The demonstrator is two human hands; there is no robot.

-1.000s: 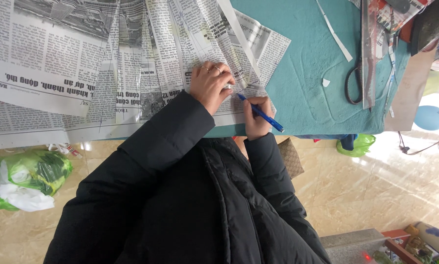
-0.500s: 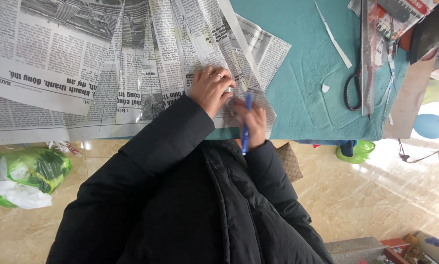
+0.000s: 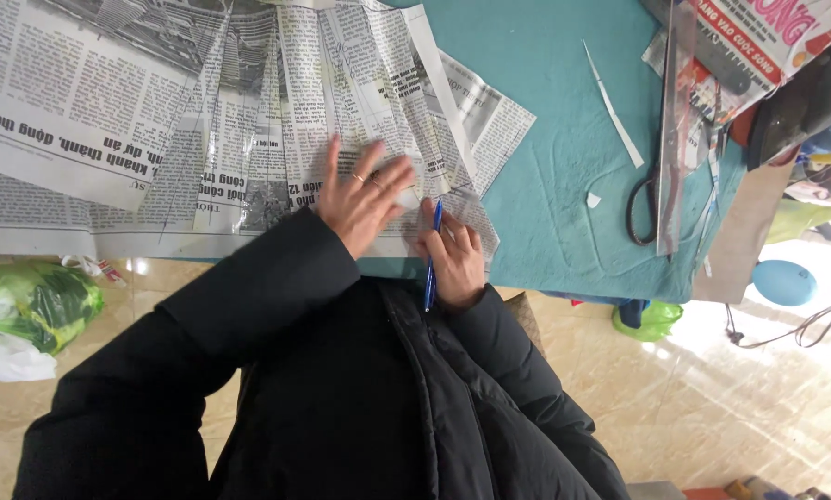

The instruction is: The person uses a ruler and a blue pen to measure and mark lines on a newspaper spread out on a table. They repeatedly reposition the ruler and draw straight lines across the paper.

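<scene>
Pressing flat on the pleated sheet of black-and-white newspaper (image 3: 249, 139), the left hand (image 3: 365, 199) lies open with fingers spread, palm down, seemingly to pin the folds against the teal felt-covered table (image 3: 545, 139); a ring shows on one finger. Right hand (image 3: 452, 259) is closed round a slim blue ballpoint pen (image 3: 431, 255), just beside the left hand at the paper's near edge, likely steadied there for marking. Pen's long axis runs roughly toward and away from the person, one end on the newspaper, the other toward the black puffer jacket (image 3: 341, 398); which end is the tip, cannot tell. Newspaper spreads across the table's left and middle, creases fanning away from the hands. Off to the right, well apart: black-handled scissors (image 3: 642, 199), a clear plastic ruler (image 3: 672, 139), a thin white paper strip (image 3: 613, 106). Green plastic bag (image 3: 31, 306) sits on the tiled floor at left
</scene>
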